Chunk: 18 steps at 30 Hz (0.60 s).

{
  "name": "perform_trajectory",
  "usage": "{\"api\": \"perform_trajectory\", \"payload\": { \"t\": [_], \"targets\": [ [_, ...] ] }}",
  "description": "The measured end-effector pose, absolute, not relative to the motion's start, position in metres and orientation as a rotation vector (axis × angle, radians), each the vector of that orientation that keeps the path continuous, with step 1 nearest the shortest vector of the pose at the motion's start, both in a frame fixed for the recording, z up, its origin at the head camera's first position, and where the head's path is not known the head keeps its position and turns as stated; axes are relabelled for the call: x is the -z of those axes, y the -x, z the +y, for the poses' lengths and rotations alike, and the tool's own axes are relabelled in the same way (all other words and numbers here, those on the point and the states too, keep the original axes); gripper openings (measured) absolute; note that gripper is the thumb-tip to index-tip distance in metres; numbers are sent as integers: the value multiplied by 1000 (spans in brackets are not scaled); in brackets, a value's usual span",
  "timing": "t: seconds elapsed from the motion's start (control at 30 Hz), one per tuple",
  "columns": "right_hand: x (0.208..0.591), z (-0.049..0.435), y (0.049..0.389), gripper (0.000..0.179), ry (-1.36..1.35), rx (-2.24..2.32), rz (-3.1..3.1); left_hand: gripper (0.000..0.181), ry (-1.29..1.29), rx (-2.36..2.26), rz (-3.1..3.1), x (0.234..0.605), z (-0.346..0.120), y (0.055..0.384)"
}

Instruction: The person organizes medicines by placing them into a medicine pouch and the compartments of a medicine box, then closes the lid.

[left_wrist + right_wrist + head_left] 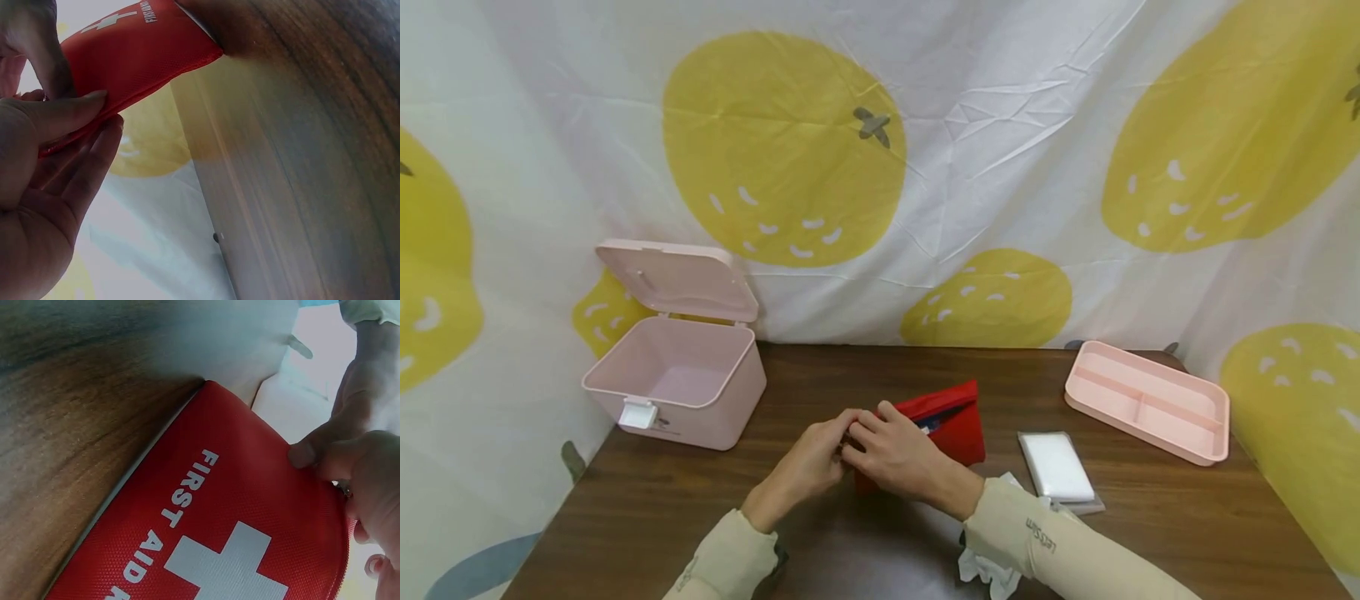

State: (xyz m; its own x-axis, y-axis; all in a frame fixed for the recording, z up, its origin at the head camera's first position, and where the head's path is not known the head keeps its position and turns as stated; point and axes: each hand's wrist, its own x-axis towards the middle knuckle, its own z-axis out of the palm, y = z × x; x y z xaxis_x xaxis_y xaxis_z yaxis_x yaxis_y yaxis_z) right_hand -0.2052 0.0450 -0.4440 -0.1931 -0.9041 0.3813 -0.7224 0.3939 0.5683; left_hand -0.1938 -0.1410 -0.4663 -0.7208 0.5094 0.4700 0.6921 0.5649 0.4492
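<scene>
A red first aid pouch with a white cross and white lettering stands tilted on its edge between both hands. Its zipped top gapes toward the right end, with something dark and bluish-white inside. My left hand pinches the left end of the pouch between thumb and fingers. Right beside it, my right hand has its fingers curled at the zipped edge. A small metallic bit of the zip shows by the right fingers in the right wrist view; the fingers hide most of it.
An open pink box, lid raised, stands at the left. A pink divided tray lies at the right. Nearer are a clear-wrapped white packet and, under the right forearm, a crumpled white wrapper. A lemon-print curtain hangs behind the table.
</scene>
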Motion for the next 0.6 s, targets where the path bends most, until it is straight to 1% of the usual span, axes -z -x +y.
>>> {"api": "perform_trajectory", "payload": {
  "t": [0.17, 0.33, 0.47, 0.6],
  "targets": [
    [446, 47, 203, 10, -1371, 270, -1977, 50, 976, 948, -2556, 464, -139, 194],
    [450, 51, 198, 8, -1324, 168, -2029, 51, 963, 1004, -2599, 463, -137, 194],
    [452, 53, 194, 16, -1281, 64, -2086, 50, 954, 1015, -2608, 463, -136, 194],
    [451, 54, 190, 21, -1245, -51, -2105, 42, 951, 1018, -2573, 463, -134, 194]
  ]
}}
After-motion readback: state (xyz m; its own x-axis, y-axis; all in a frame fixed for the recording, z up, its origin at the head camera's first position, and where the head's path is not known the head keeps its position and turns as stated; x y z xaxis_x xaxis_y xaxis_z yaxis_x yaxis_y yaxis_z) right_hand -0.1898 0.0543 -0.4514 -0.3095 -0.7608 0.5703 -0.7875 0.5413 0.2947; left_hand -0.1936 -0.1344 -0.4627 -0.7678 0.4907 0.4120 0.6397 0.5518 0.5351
